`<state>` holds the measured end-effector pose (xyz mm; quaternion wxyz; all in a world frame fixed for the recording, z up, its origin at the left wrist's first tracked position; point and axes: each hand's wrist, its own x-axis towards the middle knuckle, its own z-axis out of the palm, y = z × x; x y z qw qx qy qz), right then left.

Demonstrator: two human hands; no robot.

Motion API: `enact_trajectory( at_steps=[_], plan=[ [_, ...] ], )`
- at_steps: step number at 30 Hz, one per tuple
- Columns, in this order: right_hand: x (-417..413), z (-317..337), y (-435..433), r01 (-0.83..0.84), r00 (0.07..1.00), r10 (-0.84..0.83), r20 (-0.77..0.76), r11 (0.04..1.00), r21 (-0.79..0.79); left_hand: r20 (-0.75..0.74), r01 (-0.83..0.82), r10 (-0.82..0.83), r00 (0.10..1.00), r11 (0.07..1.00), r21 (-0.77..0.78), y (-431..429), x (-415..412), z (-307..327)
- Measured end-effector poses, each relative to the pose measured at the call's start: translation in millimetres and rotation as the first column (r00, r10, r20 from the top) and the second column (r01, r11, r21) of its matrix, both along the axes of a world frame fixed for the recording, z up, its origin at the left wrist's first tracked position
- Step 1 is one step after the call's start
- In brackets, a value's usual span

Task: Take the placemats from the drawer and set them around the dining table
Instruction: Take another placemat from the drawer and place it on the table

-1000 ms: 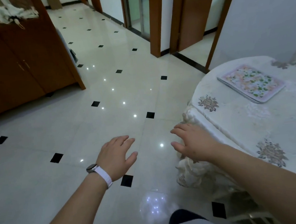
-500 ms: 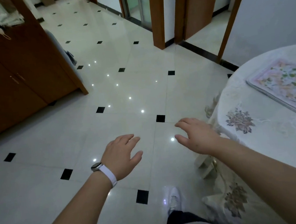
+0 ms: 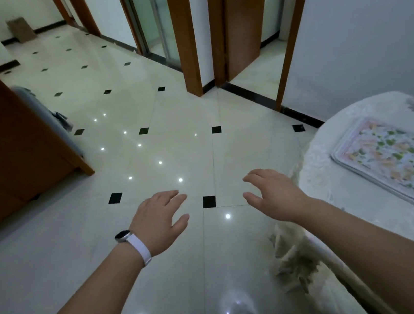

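Observation:
A floral placemat [image 3: 392, 160] lies flat on the round dining table [image 3: 332, 194], which wears a white lace cloth, at the right edge of the view. My left hand [image 3: 159, 219], a white watch on its wrist, hovers palm down over the tiled floor with relaxed fingers and holds nothing. My right hand [image 3: 272, 194] hovers the same way just left of the table's rim, empty, fingers loosely spread. No drawer shows in view.
A brown wooden cabinet [image 3: 8, 152] stands at the left with a grey object [image 3: 49, 122] leaning beside it. Wooden door frames [image 3: 189, 43] and open doorways lie ahead. Glossy white floor [image 3: 174, 147] with black inset tiles stretches between cabinet and table.
The view has swung left and forward; the table and placemat slid toward the right edge. Both hands stay empty and held out in front, now over the floor rather than the table's edge.

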<state>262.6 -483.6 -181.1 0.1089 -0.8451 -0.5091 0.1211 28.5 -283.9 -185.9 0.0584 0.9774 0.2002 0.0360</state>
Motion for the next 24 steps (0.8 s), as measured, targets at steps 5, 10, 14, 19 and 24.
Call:
enact_trajectory(
  at_steps=[5,10,14,19,24],
  plan=[
    [33.5,-8.9,19.7,0.113,0.993,-0.114,-0.023,0.993,-0.04,0.013,0.122,-0.122,0.992,0.992,-0.007,47.5,63.3,-18.6],
    [74.9,-13.3,56.9,0.247,0.969,-0.247,0.005,0.967,-0.068,0.058,0.247,-0.246,0.967,0.969,-0.008,108.4,144.6,-35.4],
    [98.6,-8.1,93.2,0.391,0.92,-0.392,0.001,0.917,-0.077,0.078,0.363,-0.358,0.93,0.93,-0.06,163.6,210.1,-33.0],
    [123.6,6.6,116.7,0.539,0.842,-0.539,0.033,0.838,-0.082,0.141,0.5,-0.49,0.86,0.865,-0.041,212.6,285.0,-26.3],
    [135.4,16.6,100.5,0.696,0.718,-0.692,0.068,0.715,-0.072,0.152,0.629,-0.613,0.775,0.771,-0.099,215.6,352.6,-33.4]
  ],
)
